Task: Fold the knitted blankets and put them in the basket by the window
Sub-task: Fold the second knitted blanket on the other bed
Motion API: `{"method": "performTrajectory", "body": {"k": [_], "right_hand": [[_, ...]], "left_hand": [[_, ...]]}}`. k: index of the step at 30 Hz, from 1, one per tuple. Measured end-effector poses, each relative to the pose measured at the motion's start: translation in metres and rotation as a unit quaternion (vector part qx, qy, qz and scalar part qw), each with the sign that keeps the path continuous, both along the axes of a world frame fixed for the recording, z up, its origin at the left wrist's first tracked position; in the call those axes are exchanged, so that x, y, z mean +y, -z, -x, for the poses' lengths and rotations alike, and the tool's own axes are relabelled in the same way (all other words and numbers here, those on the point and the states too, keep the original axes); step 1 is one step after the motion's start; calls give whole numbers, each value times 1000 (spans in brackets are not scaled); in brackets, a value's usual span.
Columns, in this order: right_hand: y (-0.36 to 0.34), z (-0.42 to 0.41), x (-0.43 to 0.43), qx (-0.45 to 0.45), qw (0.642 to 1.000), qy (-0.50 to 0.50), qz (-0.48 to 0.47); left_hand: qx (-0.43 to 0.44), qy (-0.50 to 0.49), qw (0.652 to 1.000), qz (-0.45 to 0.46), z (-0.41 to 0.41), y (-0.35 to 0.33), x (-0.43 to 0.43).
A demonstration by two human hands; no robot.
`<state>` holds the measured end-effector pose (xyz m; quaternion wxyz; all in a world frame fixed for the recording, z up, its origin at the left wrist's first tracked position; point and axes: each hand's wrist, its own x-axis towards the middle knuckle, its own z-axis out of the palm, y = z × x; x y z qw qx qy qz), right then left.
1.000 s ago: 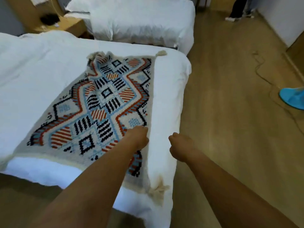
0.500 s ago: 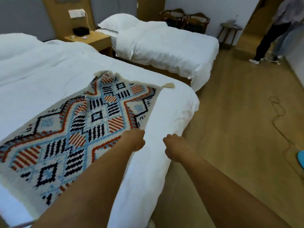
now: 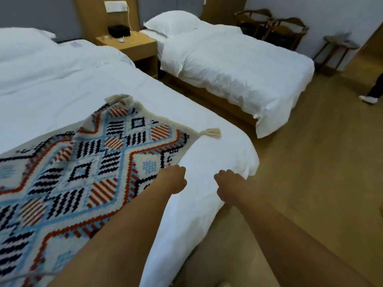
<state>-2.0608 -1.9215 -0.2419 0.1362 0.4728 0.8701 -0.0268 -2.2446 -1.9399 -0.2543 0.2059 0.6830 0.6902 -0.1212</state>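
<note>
The knitted blanket (image 3: 87, 168), cream with red, blue and black diamonds, lies spread flat on the near bed (image 3: 62, 83), one tassel (image 3: 211, 132) at its far right corner. The left hand (image 3: 173, 179) sits at the blanket's right edge and the right hand (image 3: 230, 187) apart from it over the white duvet near the bed's corner; both have fingers curled under, and I cannot tell whether either grips anything. Beyond stand a nightstand (image 3: 132, 44) and a second bed (image 3: 238, 65) on the wooden floor (image 3: 310, 162)
</note>
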Motion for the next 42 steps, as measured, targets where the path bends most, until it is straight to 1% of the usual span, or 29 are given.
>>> {"method": "performTrajectory", "body": {"k": [4, 6, 12, 16, 23, 27, 30, 32, 33, 35, 37, 39, 42], "right_hand": [[4, -25, 91, -23, 998, -63, 19], [5, -27, 133, -19, 996, -85, 25], [37, 10, 223, -13, 982, -175, 66], [60, 21, 286, -34, 975, -197, 93], [77, 50, 371, -84, 953, -264, 125], [110, 77, 406, -87, 925, -341, 141], [144, 84, 426, -97, 898, -402, 150], [172, 86, 444, -91, 885, -437, 132], [181, 86, 452, -85, 886, -438, 129], [204, 94, 464, -82, 884, -430, 164], [223, 104, 472, -108, 860, -472, 164], [237, 113, 475, -117, 837, -516, 142], [243, 121, 478, -108, 824, -546, 109]], "left_hand": [[-23, -81, 996, 27, -30, 15, 50], [-32, -119, 992, 40, -36, 25, 70], [-32, -233, 970, 65, -26, 60, 130], [-12, -269, 959, 93, -15, 77, 184], [-45, -329, 935, 126, -15, 96, 246], [-42, -388, 912, 123, -16, 121, 278], [-6, -437, 890, 132, -21, 146, 291], [23, -471, 869, 153, -29, 169, 297], [27, -489, 857, 161, -32, 179, 300], [30, -531, 830, 164, -36, 202, 307], [42, -559, 814, 150, -38, 222, 316], [69, -571, 807, 133, -40, 233, 320], [105, -564, 813, 97, -35, 236, 316]]}}
